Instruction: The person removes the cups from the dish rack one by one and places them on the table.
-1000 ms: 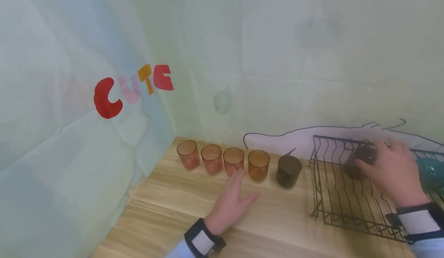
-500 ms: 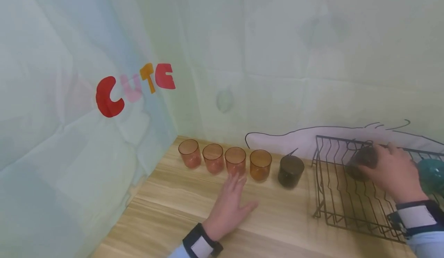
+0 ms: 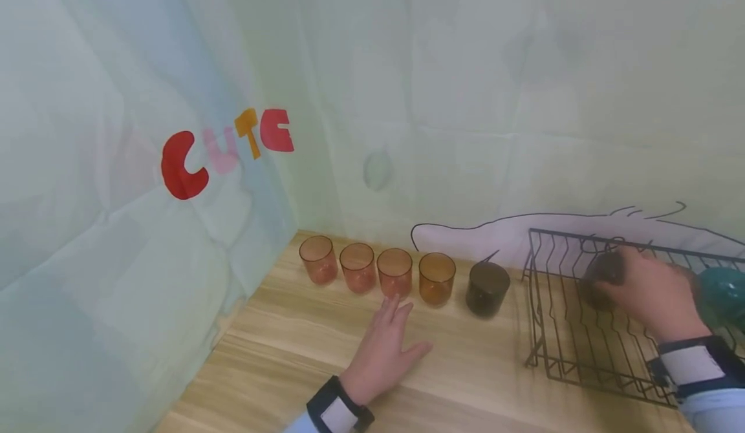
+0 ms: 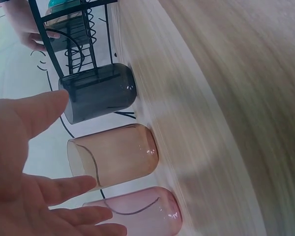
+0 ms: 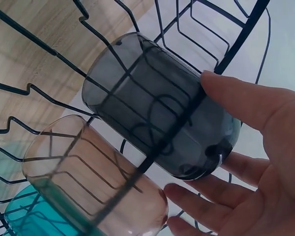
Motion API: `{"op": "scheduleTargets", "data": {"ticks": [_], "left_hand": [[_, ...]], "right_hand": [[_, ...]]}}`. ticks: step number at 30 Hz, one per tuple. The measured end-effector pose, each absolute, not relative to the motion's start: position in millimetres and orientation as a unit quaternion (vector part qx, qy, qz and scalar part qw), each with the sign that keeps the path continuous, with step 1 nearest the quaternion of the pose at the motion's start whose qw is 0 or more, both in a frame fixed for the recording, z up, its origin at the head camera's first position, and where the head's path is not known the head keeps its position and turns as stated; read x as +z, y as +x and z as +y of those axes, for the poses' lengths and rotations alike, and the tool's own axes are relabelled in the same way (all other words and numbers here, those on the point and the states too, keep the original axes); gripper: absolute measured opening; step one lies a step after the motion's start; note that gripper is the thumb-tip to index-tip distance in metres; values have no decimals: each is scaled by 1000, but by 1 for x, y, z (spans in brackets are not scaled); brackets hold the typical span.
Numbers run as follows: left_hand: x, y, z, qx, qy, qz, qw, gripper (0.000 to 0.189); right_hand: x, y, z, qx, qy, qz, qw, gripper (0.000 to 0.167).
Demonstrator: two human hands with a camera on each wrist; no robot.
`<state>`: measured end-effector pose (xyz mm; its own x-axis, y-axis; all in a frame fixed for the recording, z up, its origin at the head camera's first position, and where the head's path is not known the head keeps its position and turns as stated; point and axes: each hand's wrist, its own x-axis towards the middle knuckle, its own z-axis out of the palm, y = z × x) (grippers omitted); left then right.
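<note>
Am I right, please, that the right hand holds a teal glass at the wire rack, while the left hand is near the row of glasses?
Not quite: the glass the right hand holds is dark grey, not teal, as the right wrist view shows.

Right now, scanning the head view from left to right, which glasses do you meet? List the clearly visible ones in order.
First pink glass → second pink glass → third pink glass → amber glass → first dark glass → second dark glass at the right hand → teal glass.
</note>
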<state>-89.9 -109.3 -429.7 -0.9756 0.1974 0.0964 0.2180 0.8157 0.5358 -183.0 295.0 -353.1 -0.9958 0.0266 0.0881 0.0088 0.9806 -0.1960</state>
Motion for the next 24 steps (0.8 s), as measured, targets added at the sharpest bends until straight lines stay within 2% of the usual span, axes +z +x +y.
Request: {"op": "scheduleTargets", "data": {"ticks": [11, 18, 24], "left_hand": [[-433, -90, -109, -286, -113, -951, 19, 77], [-433, -91, -109, -291, -113, -950, 20, 78], [-433, -94, -107, -294, -100, -950, 14, 79]], "right_hand": [[-351, -177, 290, 134, 3, -991, 31, 92], [-347, -170, 287, 139, 21, -988, 64, 85], [-333, -161, 273, 146, 27, -983, 106, 101]]}}
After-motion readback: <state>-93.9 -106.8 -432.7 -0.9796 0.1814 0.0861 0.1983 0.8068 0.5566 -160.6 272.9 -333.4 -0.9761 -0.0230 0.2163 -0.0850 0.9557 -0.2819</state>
